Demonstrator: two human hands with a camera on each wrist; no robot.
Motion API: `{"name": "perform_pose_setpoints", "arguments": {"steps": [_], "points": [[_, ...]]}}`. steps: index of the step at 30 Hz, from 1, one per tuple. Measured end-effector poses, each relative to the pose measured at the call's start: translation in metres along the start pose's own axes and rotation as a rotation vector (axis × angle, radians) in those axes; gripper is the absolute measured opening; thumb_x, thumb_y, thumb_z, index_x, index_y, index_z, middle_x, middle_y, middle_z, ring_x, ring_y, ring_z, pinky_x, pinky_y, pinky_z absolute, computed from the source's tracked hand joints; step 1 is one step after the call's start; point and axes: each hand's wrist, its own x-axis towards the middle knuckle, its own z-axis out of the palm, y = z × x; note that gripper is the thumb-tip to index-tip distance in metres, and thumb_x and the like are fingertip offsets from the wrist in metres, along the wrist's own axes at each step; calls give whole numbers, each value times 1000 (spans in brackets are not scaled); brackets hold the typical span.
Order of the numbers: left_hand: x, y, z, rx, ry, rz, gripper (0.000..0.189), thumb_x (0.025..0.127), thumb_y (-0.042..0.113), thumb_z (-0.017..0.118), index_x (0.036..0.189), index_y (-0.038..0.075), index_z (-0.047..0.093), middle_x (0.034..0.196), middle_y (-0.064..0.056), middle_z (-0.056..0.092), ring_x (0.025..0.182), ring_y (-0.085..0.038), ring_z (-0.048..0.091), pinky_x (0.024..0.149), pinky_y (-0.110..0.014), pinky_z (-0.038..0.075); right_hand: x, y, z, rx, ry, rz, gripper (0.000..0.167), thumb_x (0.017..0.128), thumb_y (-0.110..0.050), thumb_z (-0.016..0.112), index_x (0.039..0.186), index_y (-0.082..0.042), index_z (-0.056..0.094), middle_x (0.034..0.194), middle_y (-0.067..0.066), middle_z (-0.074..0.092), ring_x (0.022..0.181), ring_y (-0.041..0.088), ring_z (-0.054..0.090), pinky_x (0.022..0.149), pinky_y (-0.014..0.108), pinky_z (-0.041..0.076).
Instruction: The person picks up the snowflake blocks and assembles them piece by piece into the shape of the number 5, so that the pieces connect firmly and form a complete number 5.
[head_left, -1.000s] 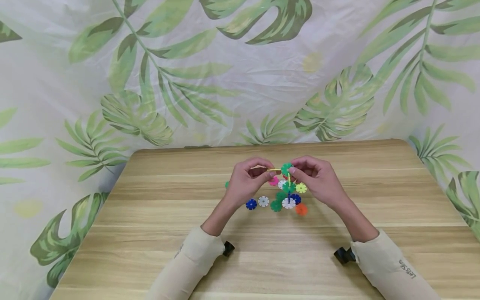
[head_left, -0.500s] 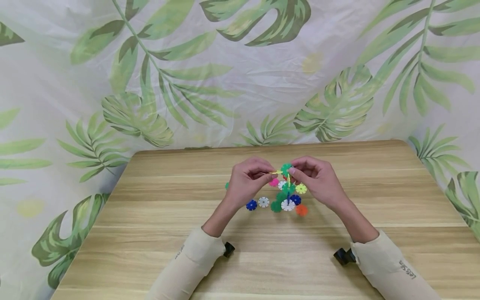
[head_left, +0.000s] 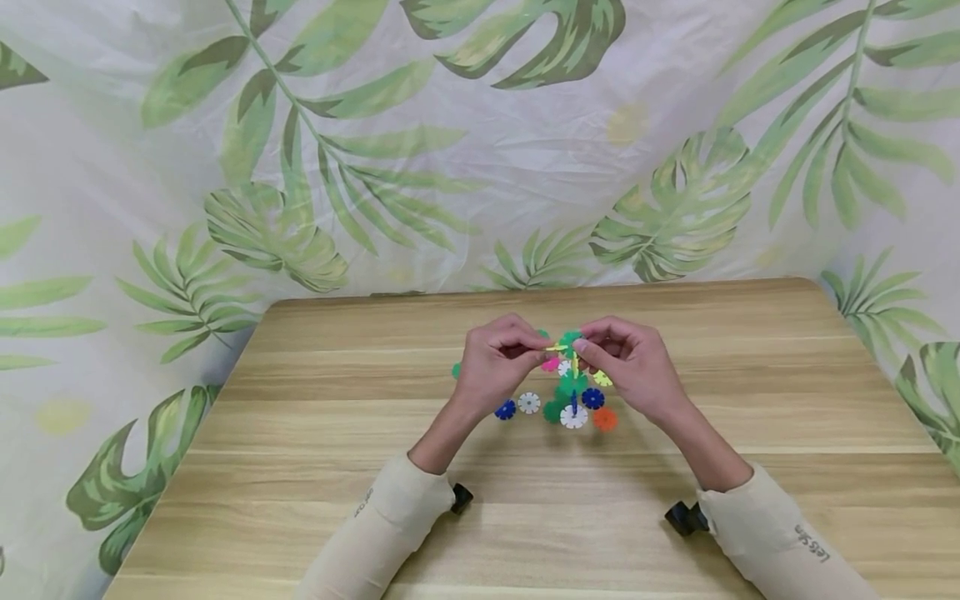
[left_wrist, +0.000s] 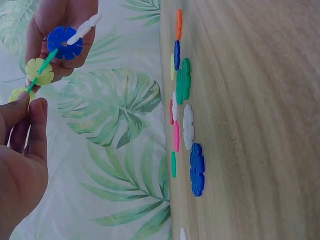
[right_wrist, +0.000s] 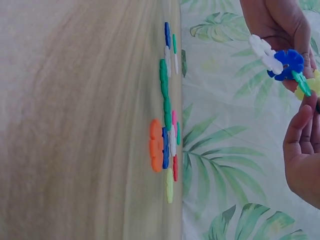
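A chain of slotted plastic snowflake discs hangs above the table between the two hands. Its white disc [head_left: 573, 417] is lowest, followed upward by a blue disc [left_wrist: 65, 43], a green one, a yellow disc [left_wrist: 40, 71] and a green disc [head_left: 572, 342] on top. My right hand [head_left: 633, 362] pinches this top green disc between thumb and fingers. Thumb and forefinger of my left hand [head_left: 495, 362] pinch another yellow disc [head_left: 556, 348], its edge at the green disc's rim. Fingertips partly hide the joint between these two.
Loose snowflake discs lie on the wooden table [head_left: 300, 467] beyond and beneath the hands, including an orange disc [head_left: 604, 419], a dark blue disc [head_left: 505, 409], a pale white disc [head_left: 529, 403] and a pink disc [left_wrist: 176, 136]. A leaf-print cloth [head_left: 420, 167] hangs behind the table.
The yellow disc in my left hand has come rightward to the top green disc's rim. Both hands and the chain have dropped slightly.
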Motion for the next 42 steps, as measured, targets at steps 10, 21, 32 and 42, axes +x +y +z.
{"name": "perform_pose_setpoints", "arguments": {"steps": [10,21,32,42], "points": [[1,2,-2,4,-28,-4,7,92,-10,76,98,-7,80,100,-22,73,85,-6,74,78,-30,67,2,1,-3,-2,-27,-11,14,106,-8,68,114,2,73,90,10,75,74,17,72,66,24,60],[1,1,-5,4,-64,-17,9,94,-3,79,102,-6,79,104,-22,73,93,-15,77,83,-32,68,2,2,-6,-13,-28,12,16,106,-10,68,116,0,74,91,11,75,76,24,71,66,25,60],[0,2,0,-46,-63,-6,7,91,-6,80,98,-9,79,106,-24,72,92,-18,78,83,-33,68,2,-1,-3,-18,-77,59,19,108,-15,66,120,-1,72,102,-1,70,85,21,67,75,26,60],[-1,6,3,-52,-23,-3,7,90,-10,79,97,-11,79,103,-26,71,87,-7,74,78,-30,68,1,0,-4,-25,-132,46,26,104,-16,73,126,-2,70,110,0,74,93,13,71,79,26,60]]}}
